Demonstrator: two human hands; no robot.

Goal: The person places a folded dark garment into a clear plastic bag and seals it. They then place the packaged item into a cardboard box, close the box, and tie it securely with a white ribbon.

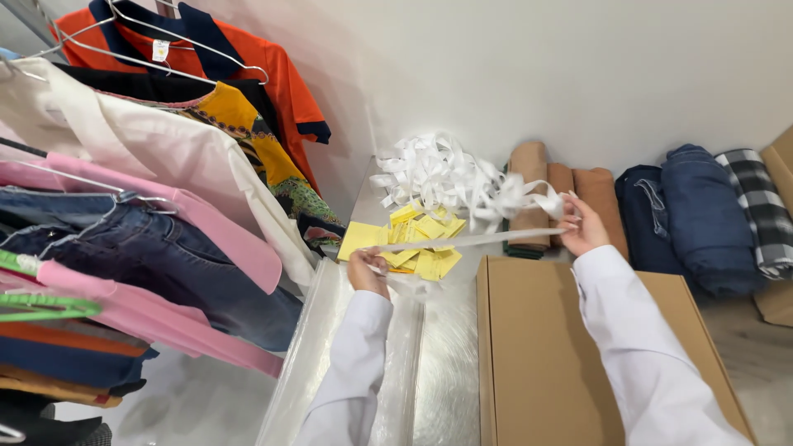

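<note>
Two white sleeves reach out below me, each ending in a bare hand. My left hand (367, 271) is closed in a pinch on one end of a white ribbon strip (475, 240), and my right hand (583, 225) pinches the other end, fingers curled, so the strip runs taut and nearly level between them. Right of my arms lies a flat brown cardboard box (545, 355), matte, its far corner cut off by my right sleeve. Under my left arm a sheet of clear plastic film (330, 347) lies crinkled over the shiny metal table (450, 363). Just beyond the strip sits a loose heap of yellow paper tags (421, 239), flat and rectangular; behind them is a tangled pile of white ribbon (438, 173). Farther back lie rolled tan fabrics (529, 165), folded dark blue denim (702, 215) and a checked cloth (764, 206). Hanging clothes (149, 206) fill the left side, partly cropped.
</note>
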